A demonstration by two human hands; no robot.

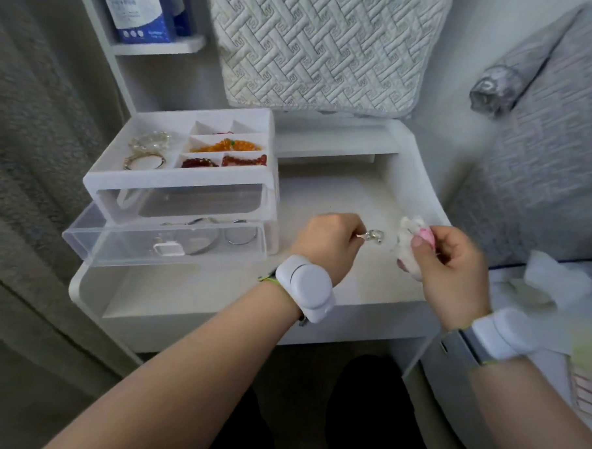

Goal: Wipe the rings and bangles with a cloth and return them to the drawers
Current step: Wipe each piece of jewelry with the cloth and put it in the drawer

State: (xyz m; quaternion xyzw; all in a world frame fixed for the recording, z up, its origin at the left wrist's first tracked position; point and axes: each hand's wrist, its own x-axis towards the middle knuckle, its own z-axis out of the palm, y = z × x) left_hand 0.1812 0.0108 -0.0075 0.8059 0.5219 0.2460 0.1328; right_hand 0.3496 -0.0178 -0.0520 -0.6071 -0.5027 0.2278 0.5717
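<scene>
My left hand [327,246] pinches a small silver ring [375,235] above the white table [216,299]. My right hand [452,268] grips a crumpled white and pink cloth [411,241] just right of the ring, a small gap between them. To the left stands a clear drawer box [187,185]. Its lower drawer [164,249] is pulled out and holds silver bangles [241,237]. The top tray [265,121] holds clear and gold bangles [145,153] plus orange and red bead bracelets [226,146].
A quilted cushion [322,49] leans behind the table. A grey bed [545,150] lies to the right, with white tissue [556,280] on its near edge. A shelf [160,47] with a blue pack sits at the upper left, a grey curtain [37,145] beside it.
</scene>
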